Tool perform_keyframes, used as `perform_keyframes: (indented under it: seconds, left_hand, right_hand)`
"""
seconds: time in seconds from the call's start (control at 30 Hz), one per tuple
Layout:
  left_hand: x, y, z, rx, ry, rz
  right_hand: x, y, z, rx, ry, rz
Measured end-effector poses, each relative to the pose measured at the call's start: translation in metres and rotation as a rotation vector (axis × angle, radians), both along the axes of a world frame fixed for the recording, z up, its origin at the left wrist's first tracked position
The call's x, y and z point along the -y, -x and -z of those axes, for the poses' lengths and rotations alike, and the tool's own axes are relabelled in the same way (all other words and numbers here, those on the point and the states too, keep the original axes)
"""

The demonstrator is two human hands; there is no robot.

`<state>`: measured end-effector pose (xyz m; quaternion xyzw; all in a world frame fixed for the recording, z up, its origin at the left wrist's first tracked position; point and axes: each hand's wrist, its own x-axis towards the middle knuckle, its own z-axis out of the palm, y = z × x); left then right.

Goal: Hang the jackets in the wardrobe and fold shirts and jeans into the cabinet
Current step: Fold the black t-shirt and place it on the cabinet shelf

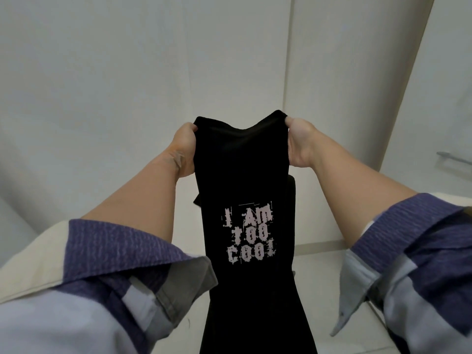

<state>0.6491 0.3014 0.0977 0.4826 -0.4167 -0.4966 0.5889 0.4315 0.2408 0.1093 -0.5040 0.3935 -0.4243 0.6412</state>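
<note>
Shirt: our left hand (184,149) and right hand (300,143) pinch the black printed cotton T-shirt's (245,180) corners at 12 o'clock — narrowed lengthwise.
Left: we judge final folds and cabinet — unseen.

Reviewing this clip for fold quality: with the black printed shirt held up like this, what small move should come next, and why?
Probably lower the black fabric shirt with pale lettering onto a flat surface. The left hand and right hand pinch its top corners; it hangs as a long narrow strip, not yet folded crosswise.
</note>
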Motion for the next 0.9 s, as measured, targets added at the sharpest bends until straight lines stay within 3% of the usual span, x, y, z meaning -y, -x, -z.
perform_keyframes:
  seconds: [0.3,0.53,0.7,0.9]
  left_hand:
    - [0.054,0.005,0.034,-0.054,-0.059,0.002]
    - [0.087,0.016,0.012,-0.098,0.037,0.011]
    - [0.081,0.023,0.011,-0.129,0.043,0.113]
    - [0.044,0.026,0.074,-0.082,-0.104,0.125]
  right_hand:
    - [0.068,-0.021,0.044,-0.010,-0.076,0.196]
    - [0.108,-0.023,0.026,0.091,0.017,0.206]
    - [0.107,-0.015,0.023,0.098,-0.009,0.180]
    - [0.066,-0.006,0.090,0.047,-0.137,0.221]
